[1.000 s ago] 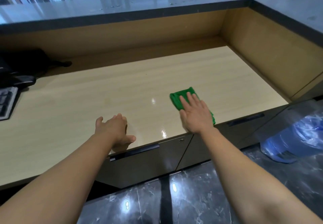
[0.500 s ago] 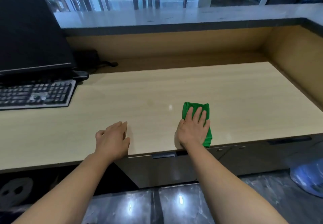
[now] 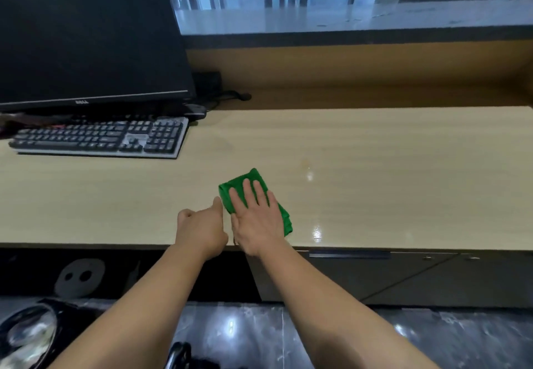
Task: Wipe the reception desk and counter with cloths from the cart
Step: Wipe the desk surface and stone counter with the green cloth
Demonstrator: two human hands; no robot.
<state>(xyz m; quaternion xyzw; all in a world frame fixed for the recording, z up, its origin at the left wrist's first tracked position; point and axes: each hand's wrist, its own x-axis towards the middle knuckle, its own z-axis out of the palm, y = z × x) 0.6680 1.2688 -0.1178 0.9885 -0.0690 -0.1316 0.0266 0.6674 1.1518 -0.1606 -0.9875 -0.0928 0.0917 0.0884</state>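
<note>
now the right hand (image 3: 256,221) lies flat with straight fingers, pressing the green cloth (image 3: 237,183) onto the desk (image 3: 375,167) near its front edge. the left hand (image 3: 202,230) rests on the desk just beside it, gripping nothing, one fingertip at the cloth's left edge. a keyboard (image 3: 98,138) sits far left.

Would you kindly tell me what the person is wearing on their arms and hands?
Nothing shows: the left hand and right hand are ungloved, with no ring, watch or bracelet in view, and both forearms are bare, no sleeve reaching into frame.
</note>
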